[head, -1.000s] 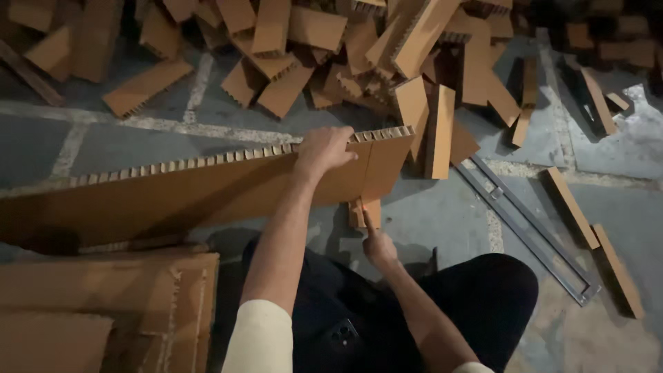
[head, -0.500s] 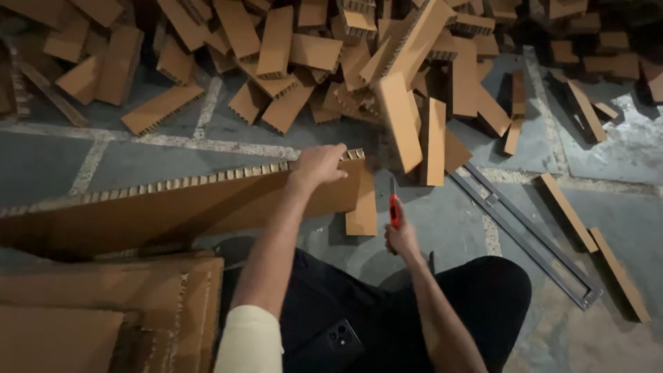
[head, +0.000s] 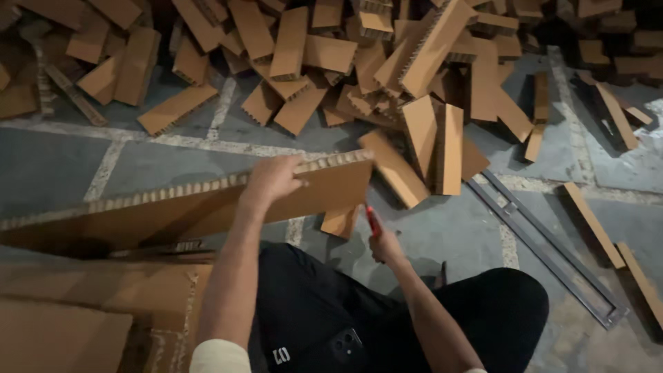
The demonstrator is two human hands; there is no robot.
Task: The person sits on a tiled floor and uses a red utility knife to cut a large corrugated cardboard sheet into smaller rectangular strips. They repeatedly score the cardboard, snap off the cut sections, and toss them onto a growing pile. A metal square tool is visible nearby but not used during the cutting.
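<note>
A grey tiled floor (head: 55,173) spreads under everything, its far half covered by a heap of cut honeycomb cardboard blocks (head: 324,62). A long honeycomb cardboard strip (head: 179,211) stands on edge across the person's lap, tilted up toward the right. A metal straightedge (head: 552,252) lies flat on the floor to the right. The left hand (head: 273,179) curls over the strip's top edge, fingers pressed around it. The right hand (head: 385,245) is closed around a red-handled knife (head: 373,220), just beside the strip's right end.
</note>
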